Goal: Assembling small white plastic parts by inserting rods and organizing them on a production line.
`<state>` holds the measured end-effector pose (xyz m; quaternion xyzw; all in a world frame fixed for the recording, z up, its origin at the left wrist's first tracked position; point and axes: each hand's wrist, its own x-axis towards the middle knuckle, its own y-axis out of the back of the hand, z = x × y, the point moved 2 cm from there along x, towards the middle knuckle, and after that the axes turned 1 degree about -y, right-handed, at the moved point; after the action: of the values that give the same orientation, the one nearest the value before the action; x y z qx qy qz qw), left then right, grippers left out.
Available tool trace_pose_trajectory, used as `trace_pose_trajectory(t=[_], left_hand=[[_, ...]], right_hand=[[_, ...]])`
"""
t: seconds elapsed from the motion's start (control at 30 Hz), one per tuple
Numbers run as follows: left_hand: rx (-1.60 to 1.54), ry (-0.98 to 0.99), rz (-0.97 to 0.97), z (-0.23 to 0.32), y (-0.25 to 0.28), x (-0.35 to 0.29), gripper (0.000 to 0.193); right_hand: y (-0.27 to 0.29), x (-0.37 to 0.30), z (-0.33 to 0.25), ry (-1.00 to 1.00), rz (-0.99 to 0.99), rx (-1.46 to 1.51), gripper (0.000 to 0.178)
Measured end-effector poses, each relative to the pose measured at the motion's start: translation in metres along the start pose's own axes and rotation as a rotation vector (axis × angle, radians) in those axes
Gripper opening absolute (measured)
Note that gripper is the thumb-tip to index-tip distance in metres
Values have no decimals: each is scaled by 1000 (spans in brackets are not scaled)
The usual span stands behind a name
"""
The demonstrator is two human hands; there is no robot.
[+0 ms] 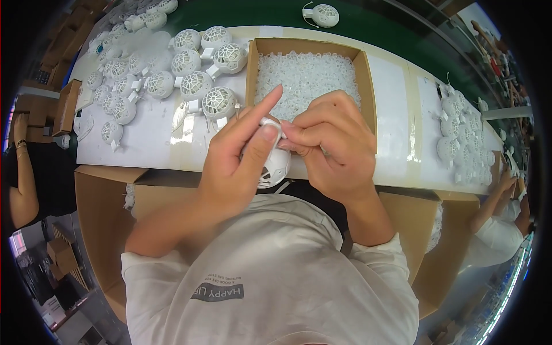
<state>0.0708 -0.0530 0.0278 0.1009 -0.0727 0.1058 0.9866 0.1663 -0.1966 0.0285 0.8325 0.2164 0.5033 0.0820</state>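
My left hand [236, 149] is wrapped round a white, round part with a lattice grille [278, 165], held above the table's near edge. Its index finger points up and away, while the thumb presses on the part's narrow neck. At that neck, the fingertips of my right hand [339, 144] are pinched together. Whatever small piece may sit between those fingertips is hidden. Just beyond both hands is an open cardboard box [370, 98] filled with small, clear, translucent pieces [310, 72].
Many similar white parts [195, 86] cover the table's left side, and another group [460, 129] lies at the right. One more [325, 16] rests on the green surface beyond. Open cartons [100, 213] stand below the near edge. Other people's arms [26, 184] show at both sides.
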Motion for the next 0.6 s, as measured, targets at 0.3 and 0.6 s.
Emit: trace_pose_trajectory(t=[0.3,0.6], left_hand=[[348,-466,62,-8,10,-2,60],[412,-586,118,-24,12,-8,113]], right_hand=[[-3,-7,-14,-337,-102,264,27],[-25,-23,-19,-525,-47,500,38]])
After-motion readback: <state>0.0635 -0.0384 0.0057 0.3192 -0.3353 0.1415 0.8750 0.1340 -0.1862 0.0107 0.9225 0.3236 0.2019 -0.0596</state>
